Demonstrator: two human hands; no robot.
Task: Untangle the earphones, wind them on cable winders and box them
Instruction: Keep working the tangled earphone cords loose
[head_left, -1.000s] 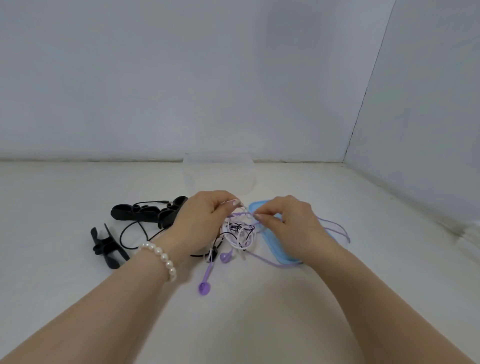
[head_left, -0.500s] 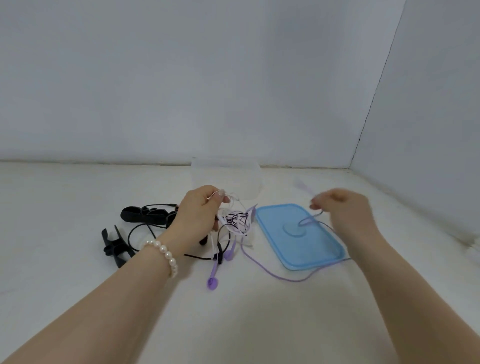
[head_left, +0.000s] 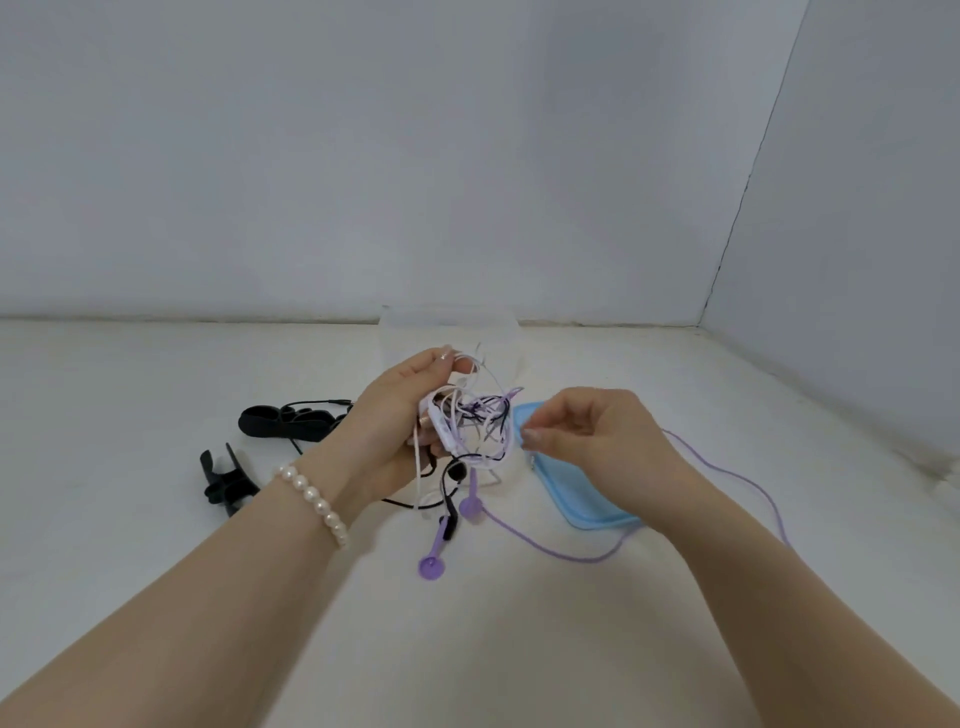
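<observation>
A tangle of white, purple and black earphone cables (head_left: 478, 421) is lifted off the table, gripped in my left hand (head_left: 400, 421). Two purple earbuds (head_left: 431, 566) and a black one hang below it, down to the table. My right hand (head_left: 597, 441) is just right of the tangle with fingers curled. A loose purple cable (head_left: 748, 483) runs out from behind that hand, loops right and comes back to the tangle. A small plug end shows under its fingertips. Black cable winders (head_left: 285, 421) lie to the left.
A clear plastic box (head_left: 447, 332) stands behind the hands near the back wall. Its blue lid (head_left: 587, 512) lies flat under my right hand. Another black winder (head_left: 226, 480) lies further left. Walls close off the back and right side.
My right hand, which had pulled the purple cable out to the right, has come back to the tangle. My left hand has raised the tangle higher.
</observation>
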